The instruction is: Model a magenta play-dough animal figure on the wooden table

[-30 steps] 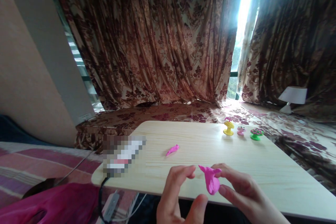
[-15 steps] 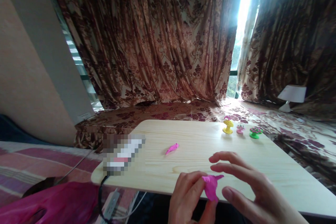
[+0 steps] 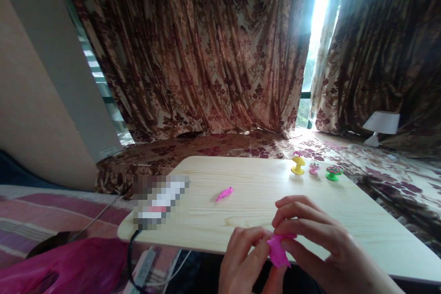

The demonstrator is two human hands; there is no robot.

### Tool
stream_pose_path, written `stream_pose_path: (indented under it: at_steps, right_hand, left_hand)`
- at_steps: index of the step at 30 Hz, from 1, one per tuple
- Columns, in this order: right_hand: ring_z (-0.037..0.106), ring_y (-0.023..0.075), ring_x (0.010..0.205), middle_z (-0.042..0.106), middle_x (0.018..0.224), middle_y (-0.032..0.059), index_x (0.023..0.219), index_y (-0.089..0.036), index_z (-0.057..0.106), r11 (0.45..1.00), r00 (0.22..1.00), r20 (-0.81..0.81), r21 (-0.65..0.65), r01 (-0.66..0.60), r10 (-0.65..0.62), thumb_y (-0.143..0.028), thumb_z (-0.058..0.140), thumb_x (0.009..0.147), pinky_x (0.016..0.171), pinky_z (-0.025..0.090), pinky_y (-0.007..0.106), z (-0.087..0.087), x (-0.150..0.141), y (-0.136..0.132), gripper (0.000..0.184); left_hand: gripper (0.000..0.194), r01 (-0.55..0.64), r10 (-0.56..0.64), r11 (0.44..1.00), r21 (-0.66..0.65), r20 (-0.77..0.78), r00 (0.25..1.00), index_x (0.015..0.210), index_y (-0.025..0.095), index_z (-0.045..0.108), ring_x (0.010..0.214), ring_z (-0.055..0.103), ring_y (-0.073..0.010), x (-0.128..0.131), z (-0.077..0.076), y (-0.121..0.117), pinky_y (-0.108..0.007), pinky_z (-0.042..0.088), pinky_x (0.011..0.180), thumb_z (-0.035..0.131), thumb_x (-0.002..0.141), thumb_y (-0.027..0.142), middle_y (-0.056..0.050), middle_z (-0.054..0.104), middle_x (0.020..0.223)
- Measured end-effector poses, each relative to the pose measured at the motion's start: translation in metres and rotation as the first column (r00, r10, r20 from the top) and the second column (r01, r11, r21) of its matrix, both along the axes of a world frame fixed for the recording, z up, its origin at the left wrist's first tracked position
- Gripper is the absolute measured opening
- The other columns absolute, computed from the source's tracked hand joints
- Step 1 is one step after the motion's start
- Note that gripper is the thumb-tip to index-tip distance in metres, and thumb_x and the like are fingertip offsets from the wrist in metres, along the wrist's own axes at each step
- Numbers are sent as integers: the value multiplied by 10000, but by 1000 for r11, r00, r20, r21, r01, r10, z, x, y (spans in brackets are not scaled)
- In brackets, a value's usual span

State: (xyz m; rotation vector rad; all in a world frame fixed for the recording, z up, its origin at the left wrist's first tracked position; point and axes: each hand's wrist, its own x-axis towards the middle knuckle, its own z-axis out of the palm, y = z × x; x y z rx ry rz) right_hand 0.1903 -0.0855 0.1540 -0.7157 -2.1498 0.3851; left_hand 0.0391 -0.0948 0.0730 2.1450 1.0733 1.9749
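Left hand [image 3: 241, 257] and right hand [image 3: 329, 241] curl, pinching clay [image 3: 277, 253].

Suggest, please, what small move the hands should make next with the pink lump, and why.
Perhaps the right hand should gently pinch the pink lump's upper right corner, since its thumb and forefinger sit around that corner while the left hand holds the opposite side.

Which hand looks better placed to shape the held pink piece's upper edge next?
Probably the right hand: it touches the held pink piece at the upper edge, while the left hand grips its left side.
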Motion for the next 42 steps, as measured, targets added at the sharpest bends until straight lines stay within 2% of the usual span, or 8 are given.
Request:
stream_pose_path:
  at_steps: [7,14,22,26,30,34,39,42]
  right_hand:
    - [545,243,1095,597,1156,68,1142,-290,596,986,994,15,122,110,-112,-206,599,817,898,502,346,0,15,1,336]
    - [562,226,1051,642,1031,47,1022,-309,649,995,999,-27,91,39,-37,-210,619,802,858,519,333,9,-1,-3,243]
    - [533,211,1057,657,876,34,820,-251,659,997,995,65,-9,-78,79,-147,564,834,896,487,318,10,-4,2,141]
    - [545,222,1043,659,937,47,921,-256,658,998,999,4,45,-54,54,-149,580,824,898,489,335,2,-4,2,164]
    - [531,226,1103,613,1124,63,1138,-274,588,995,997,-67,81,50,-44,-190,613,811,915,486,319,-4,3,1,339]
    - [538,215,1092,606,1121,59,1047,-268,629,992,993,-66,73,105,-100,-182,603,808,886,502,290,-5,4,-2,256]
    - [552,198,1036,626,988,46,890,-238,644,994,995,-71,74,78,-73,-144,614,788,839,519,257,-5,-4,-1,142]
    - [548,198,1015,630,904,36,894,-236,640,993,996,-77,108,47,-39,-115,613,786,857,510,279,-6,-7,2,165]
  left_hand:
    - [162,120,-113,988,-100,70,991,931,242,645,778,585,-191,-4,-1,2,-295,498,678,616,779,289,-61,636,886]
    - [214,38,-39,999,-26,-55,998,1007,249,645,774,561,-192,-4,-5,4,-295,483,649,565,810,278,-69,632,886]
    - [242,26,-27,999,-31,-33,999,1034,261,647,726,562,-185,-2,-6,4,-287,480,604,561,818,327,-69,633,866]
    - [222,84,-82,995,-54,40,996,1011,265,647,752,577,-185,-2,-4,2,-290,487,635,586,805,320,-58,633,867]
    - [167,125,-108,985,-121,133,985,931,254,652,763,595,-178,-2,0,-1,-279,496,672,632,768,284,-48,643,891]
    - [152,161,-134,974,-159,169,976,904,259,653,784,606,-174,-3,5,-5,-267,492,697,653,752,256,-36,645,904]
    - [169,162,-130,970,-184,173,976,917,261,654,782,612,-168,-3,7,-7,-256,493,697,661,749,247,-31,641,921]
    - [212,158,-128,972,-176,172,977,954,266,651,792,610,-167,-3,5,-6,-255,494,707,665,745,233,-27,645,921]
